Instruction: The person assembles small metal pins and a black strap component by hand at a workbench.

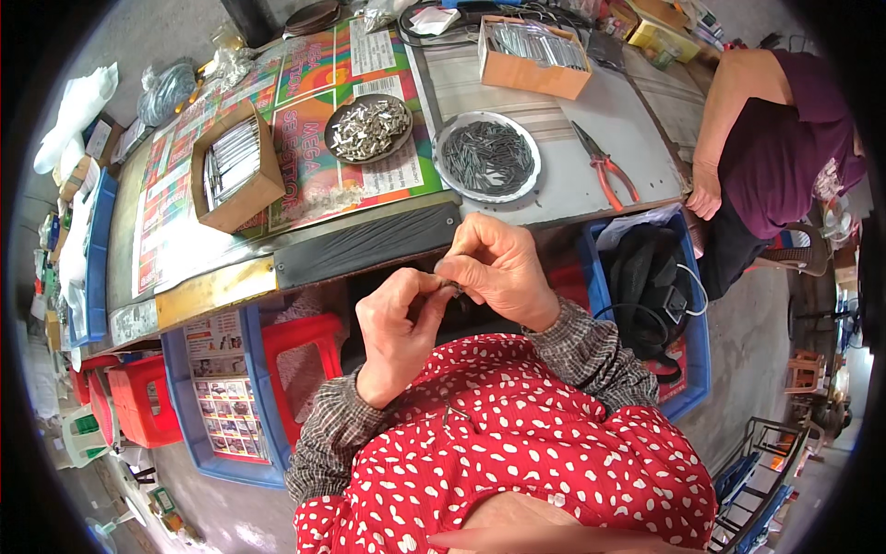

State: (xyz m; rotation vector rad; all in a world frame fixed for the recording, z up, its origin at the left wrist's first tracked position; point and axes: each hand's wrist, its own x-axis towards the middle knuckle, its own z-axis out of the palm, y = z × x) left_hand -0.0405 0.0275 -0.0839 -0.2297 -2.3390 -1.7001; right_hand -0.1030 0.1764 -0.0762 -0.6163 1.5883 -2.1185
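Above my lap, just off the table's front edge, my left hand and my right hand meet fingertip to fingertip. Both are closed in a pinch around something small, which the fingers mostly cover; a dark, metallic bit shows between them. Beyond my right hand stands a white bowl full of thin dark green-grey pieces. A dark round dish beside it holds small silvery metal pieces. Red-handled pliers lie on the table to the right, jaws pointing away.
Cardboard boxes of slim silvery pieces stand at the left and far back. A person in purple sits at the table's right end. Below are blue crates, a red stool and a black bag.
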